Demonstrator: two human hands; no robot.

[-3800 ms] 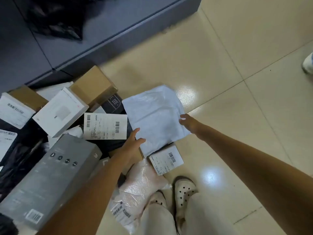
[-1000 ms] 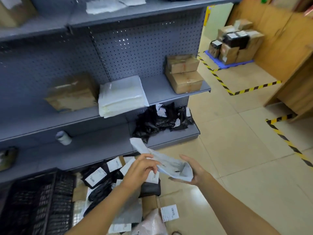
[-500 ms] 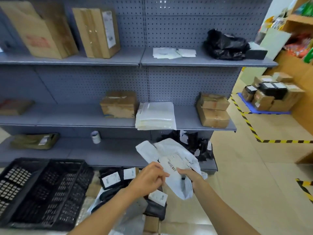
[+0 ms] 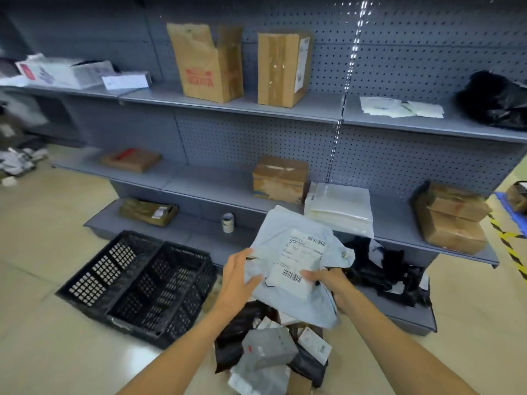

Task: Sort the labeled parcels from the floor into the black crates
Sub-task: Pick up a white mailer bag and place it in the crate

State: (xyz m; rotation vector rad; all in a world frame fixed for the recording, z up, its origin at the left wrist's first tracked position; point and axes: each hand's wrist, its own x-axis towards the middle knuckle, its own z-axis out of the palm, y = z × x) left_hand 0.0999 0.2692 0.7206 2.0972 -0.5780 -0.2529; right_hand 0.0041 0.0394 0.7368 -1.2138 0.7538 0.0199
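Two black crates [image 4: 137,283] are seen left of the white poly mailer [image 4: 296,269], nothing visible inside. The mailer's left edge is touched by the straight-fingered left hand [image 4: 238,276]; its lower right is pinched by the right hand [image 4: 328,280], above the parcel pile [image 4: 273,354].

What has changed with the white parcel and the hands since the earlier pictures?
The white parcel was picked up from the floor pile and turned over, so its label now faces up. The right hand grips its lower edge; the left hand rests flat on it. Both black crates are unchanged.
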